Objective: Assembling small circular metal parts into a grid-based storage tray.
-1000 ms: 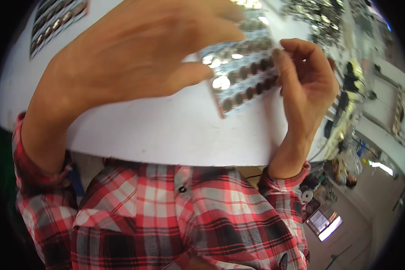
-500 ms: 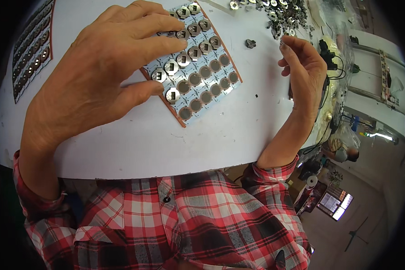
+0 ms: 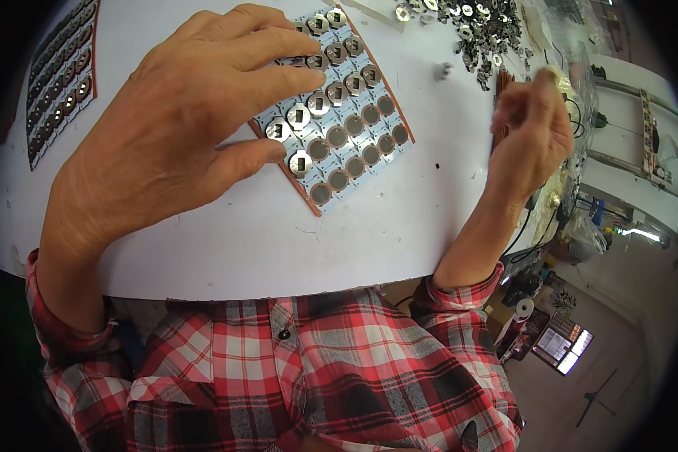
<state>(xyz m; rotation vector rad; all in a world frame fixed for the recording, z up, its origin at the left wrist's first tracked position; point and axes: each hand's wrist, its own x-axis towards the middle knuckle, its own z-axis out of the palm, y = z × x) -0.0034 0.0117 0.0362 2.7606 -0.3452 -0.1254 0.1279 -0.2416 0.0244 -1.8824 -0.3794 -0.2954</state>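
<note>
A light-blue circuit board panel (image 3: 362,141) with brown edge strips lies tilted on the white table. Shiny metal battery clips (image 3: 300,163) sit in rows over its far part, and bare round pads (image 3: 337,135) show in the nearer rows. My left hand (image 3: 158,135) rests across the panel's left side, fingers stretched and spread, hiding part of it; its thumb is close to a clip. Off to the right, my right hand (image 3: 533,135) is raised and smeared by motion. Whether it holds anything does not show.
Loose metal clips (image 3: 493,34) are heaped at the back right, with a small blurred metal piece (image 3: 444,71) near them. Brown strips (image 3: 502,113) lie beside my right hand. Another filled panel (image 3: 62,83) is at the far left. Cables and plastic bags crowd the right edge.
My right hand has moved right and slightly down, away from the clip heap. My left hand stays spread on the panel. The whole view has shifted slightly.
</note>
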